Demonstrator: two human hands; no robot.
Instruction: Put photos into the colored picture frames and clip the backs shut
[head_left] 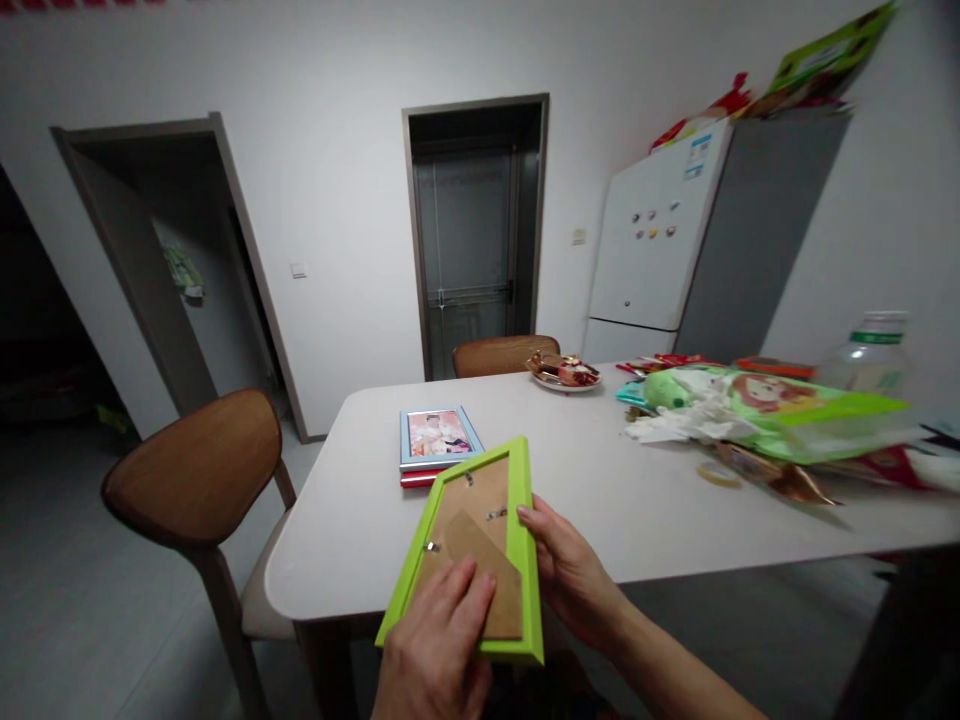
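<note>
While the right hand (574,575) clamps the right rim of the green frame (480,545), thumb on top, the left hand (442,625) lies over the lower end of its back, fingers on the brown flap (495,590); cannot tell if it also grips the rim. Hands apart from each other. Frame is held up at the near edge of the tabletop (585,515), back toward the viewer, tilted. Long axis runs away from the person, far end leaning slightly right. Metal clips (496,515) show on the backing. Just beyond, at left: blue frame (440,437) on a red frame (420,480), partly overlapped in view. Farther: plate (562,384) with wrapped items, green bag (795,410) in a heap at right, tape roll (718,475) near it. Wooden chair (199,470) at left.
</note>
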